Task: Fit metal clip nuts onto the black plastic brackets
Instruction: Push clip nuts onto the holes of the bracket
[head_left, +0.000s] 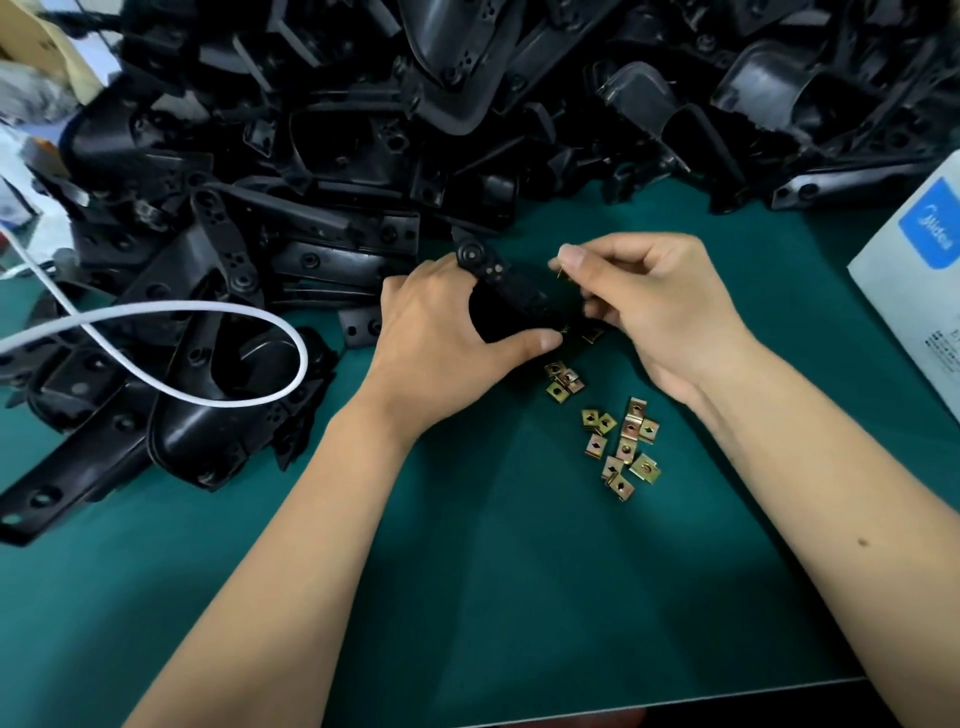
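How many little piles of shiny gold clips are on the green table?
2. A small pile sits just below the left hand; a bigger pile sits nearer the person. More clips may hide under the hands.

Glossy plastic brackets (363, 130) (brassy metal nuts (623, 447)).

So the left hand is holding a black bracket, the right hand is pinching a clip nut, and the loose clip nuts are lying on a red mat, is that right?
Not quite: the mat is green, not red, as the head view shows. The rest stands: the left hand holds a black bracket, the right hand pinches a clip nut, and the loose clip nuts lie on the mat.
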